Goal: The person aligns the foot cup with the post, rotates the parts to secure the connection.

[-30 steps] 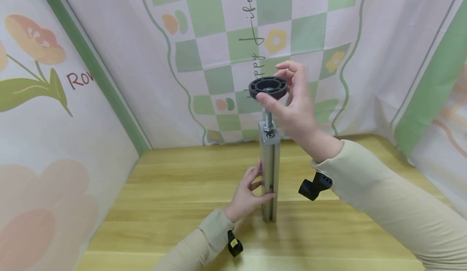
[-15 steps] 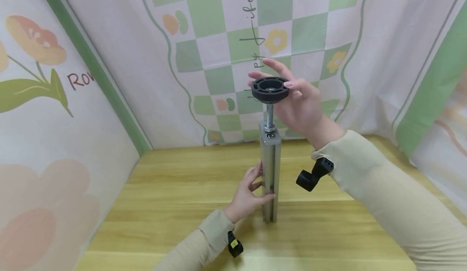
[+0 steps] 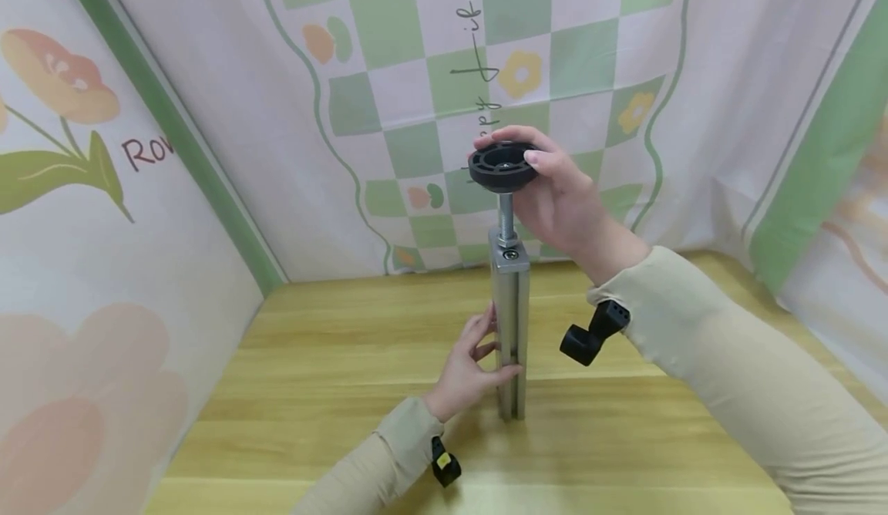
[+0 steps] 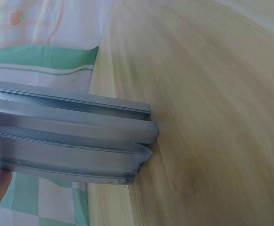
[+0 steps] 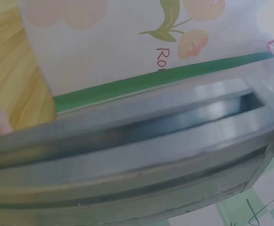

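An aluminium profile [image 3: 510, 314] stands upright on the wooden table, and its lower end meets the tabletop in the left wrist view. My left hand [image 3: 463, 376] grips it low down, thumb across the near side and fingers on the left and behind. On top, an end plate [image 3: 513, 262] carries a threaded rod [image 3: 506, 214] with a nut, topped by a black round levelling foot [image 3: 501, 180]. My right hand [image 3: 563, 203] holds this foot by its rim, thumb at the right and fingers along the far side. The profile's slotted side [image 5: 141, 160] fills much of the right wrist view.
The wooden table [image 3: 319, 376] reaches back to a printed cloth [image 3: 388, 29] with green checks. A flowered cloth [image 3: 62, 253] hangs at the left, another at the right. Black camera mounts sit under both wrists.
My right hand has shifted its hold: the thumb went from the foot's near left to its right rim, and the fingers, spread behind it half a second ago, now touch the rim. The left hand stays put.
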Demonstrator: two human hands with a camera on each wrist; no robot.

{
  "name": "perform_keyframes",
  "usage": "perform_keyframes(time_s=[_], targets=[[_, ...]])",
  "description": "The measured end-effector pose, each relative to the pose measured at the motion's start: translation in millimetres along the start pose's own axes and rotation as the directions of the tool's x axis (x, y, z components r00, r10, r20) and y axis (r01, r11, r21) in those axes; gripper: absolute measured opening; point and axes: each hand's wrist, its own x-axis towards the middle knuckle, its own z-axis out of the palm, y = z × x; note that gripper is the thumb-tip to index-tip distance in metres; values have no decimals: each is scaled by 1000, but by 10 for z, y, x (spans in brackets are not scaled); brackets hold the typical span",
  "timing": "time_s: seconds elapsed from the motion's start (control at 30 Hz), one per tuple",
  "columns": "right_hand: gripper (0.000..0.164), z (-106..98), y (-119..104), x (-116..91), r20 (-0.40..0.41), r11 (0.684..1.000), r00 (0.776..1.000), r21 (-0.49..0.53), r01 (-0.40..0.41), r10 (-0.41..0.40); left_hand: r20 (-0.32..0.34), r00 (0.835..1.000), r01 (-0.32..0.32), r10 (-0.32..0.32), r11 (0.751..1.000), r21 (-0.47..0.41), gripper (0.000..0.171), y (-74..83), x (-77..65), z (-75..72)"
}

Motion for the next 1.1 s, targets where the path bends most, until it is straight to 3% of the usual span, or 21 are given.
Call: perform_keyframes(time_s=[0.23,0.43,0.77,0.93,1.1], targets=[[23,-2,22,-28,9,999,1000,-39,27,-27,-2,1000,-13,13,1000,-5,96,-27,-11,11],[19,38,12,-37,-56,996,998,-76,38,-42,-9,999,-52,52,999,-14,97,-58,6,17],[11,93,-2,-62,-187,985,979,-161,55,-86,-4,999,-51,51,999,-18,95,-50,4,14],[21,141,-31,-58,-234,968,968,-250,25,-86,-5,999,-47,47,999,-8,96,-46,2,10],[27,194,-66,-74,-281,931,955,-365,-18,-91,-3,999,-51,51,999,-13,96,-53,-2,13]])
